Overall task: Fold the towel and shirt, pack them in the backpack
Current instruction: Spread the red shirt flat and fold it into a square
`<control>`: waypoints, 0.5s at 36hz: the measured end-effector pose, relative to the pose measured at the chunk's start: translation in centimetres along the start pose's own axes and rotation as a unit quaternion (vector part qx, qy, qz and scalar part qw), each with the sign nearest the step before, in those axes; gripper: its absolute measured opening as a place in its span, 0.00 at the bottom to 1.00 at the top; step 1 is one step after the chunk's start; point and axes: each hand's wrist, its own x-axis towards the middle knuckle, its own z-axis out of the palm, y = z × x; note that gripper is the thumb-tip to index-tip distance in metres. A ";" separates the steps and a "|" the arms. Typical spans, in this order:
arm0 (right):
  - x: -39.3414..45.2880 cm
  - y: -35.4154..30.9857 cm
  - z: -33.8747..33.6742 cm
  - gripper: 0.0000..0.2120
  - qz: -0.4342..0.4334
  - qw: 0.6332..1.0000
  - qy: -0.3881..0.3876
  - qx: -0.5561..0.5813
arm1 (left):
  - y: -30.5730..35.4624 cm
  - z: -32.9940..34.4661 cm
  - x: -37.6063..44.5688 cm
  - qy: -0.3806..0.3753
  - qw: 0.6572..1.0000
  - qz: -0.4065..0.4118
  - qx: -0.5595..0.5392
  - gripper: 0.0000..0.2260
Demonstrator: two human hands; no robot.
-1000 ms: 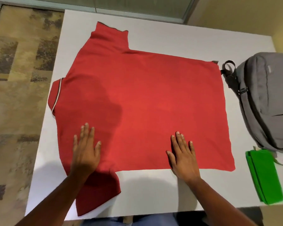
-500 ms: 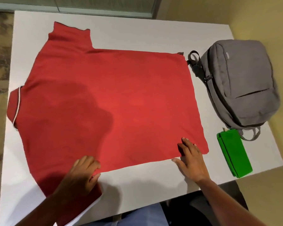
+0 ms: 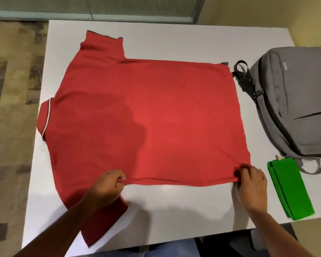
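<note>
A red shirt [image 3: 146,112] lies spread flat across the white table [image 3: 174,43], collar at the left, hem at the right. My left hand [image 3: 107,186] pinches the shirt's near side edge by the armpit, just above the near sleeve. My right hand [image 3: 250,184] pinches the near corner of the hem, and the edge between both hands is slightly raised. A grey backpack [image 3: 295,104] lies closed at the table's right side. A folded green towel [image 3: 289,188] rests just in front of the backpack.
The near sleeve hangs toward the table's front edge under my left forearm. Patterned carpet lies to the left of the table. A wall and a glass panel stand behind it.
Both hands went from lying flat on the shirt to pinching its near edge. My right hand slid right to the hem corner, and the edge now lifts a little.
</note>
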 end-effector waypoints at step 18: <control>14.1 -2.0 -3.5 0.11 0.136 0.953 -0.099 0.251 | 1.9 -12.4 5.4 0.093 0.982 -0.078 -0.145 0.11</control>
